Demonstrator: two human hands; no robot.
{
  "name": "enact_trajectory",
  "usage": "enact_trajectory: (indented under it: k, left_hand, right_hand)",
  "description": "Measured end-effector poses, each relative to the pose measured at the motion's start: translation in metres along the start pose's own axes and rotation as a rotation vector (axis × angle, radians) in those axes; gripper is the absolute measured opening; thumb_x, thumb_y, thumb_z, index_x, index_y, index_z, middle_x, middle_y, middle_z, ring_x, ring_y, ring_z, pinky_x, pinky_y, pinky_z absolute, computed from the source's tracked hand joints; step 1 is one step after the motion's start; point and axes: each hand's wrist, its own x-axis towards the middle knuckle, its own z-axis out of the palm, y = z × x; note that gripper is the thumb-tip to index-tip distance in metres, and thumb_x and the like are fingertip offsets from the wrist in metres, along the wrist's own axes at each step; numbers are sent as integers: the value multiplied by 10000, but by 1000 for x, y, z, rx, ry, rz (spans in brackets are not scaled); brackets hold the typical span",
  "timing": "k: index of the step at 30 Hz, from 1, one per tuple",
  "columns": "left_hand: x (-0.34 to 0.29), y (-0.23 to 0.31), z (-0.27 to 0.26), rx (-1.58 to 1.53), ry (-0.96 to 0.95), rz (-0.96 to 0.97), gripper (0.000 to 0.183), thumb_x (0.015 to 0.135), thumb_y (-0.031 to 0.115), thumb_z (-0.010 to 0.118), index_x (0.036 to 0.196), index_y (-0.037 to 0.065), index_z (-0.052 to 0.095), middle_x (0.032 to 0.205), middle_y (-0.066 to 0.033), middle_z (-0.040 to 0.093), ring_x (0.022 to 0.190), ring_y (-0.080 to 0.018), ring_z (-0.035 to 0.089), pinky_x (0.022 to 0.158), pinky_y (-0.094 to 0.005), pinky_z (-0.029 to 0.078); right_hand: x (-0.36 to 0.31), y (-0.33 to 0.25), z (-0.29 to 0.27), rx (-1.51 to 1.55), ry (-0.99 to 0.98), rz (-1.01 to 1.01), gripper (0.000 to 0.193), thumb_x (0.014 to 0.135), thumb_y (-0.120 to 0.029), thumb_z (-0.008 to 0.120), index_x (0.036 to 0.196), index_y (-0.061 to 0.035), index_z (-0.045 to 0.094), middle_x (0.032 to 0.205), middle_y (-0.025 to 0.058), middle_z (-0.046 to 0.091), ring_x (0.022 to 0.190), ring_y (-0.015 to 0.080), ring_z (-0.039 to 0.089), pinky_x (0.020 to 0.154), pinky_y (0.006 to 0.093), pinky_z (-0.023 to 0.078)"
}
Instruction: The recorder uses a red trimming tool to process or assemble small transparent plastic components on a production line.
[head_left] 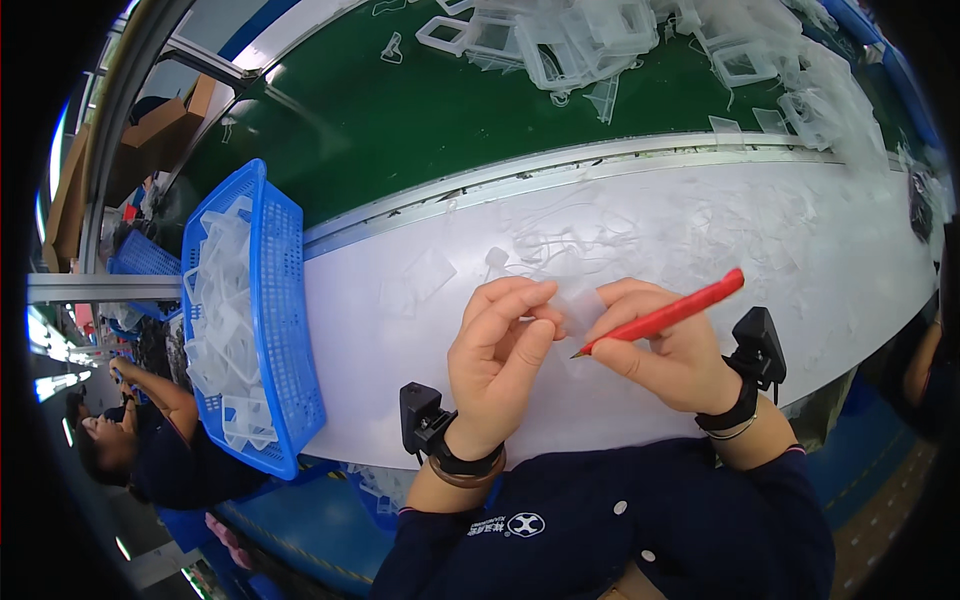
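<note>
My right hand [665, 350] is closed around a slim red-handled pointed tool [690, 305], its dark thin tip aimed down and to the left. Whether that tip is a blade, I cannot tell. Between both hands is a clear, frosty plastic piece [575, 305], pinched by my left hand [500, 355] with bent fingers. My right fingertips are close against its other side. The tool's tip is near the lower part of this piece; contact is unclear. Much of the piece's outline is lost against the pale table [380, 390].
Thin plastic scraps [570, 235] lie beyond my hands. A blue basket [285, 340] full of translucent plastic frames stands at the left. Past a metal rail [420, 205], a green conveyor belt [360, 110] bears piled plastic frames [570, 45]. Another person [165, 430] works at far left.
</note>
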Motion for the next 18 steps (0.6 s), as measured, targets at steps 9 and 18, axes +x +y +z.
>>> enact_trajectory:
  k: [9, 18]
  left_hand:
    - [6, -8, -10, -462, -3, -394, 467, 833, -3, 560, 1276, 3, 413, 1192, -118, 501, 1028, -167, 527, 823, -271, 440]
    - [5, -4, -2, -541, 107, -359, 442, 793, -105, 584, 1200, -8, 441, 1124, -117, 560, 983, -139, 564, 823, -248, 468]
  right_hand:
    - [4, 29, -13, 859, 37, 330, 132, 888, -148, 552, 891, -26, 602, 892, 57, 593, 816, 104, 534, 680, 235, 392]
    - [4, 4, -4, -185, 269, -198, 138, 736, -99, 706, 855, -58, 649, 913, 87, 578, 848, 174, 526, 731, 286, 420]
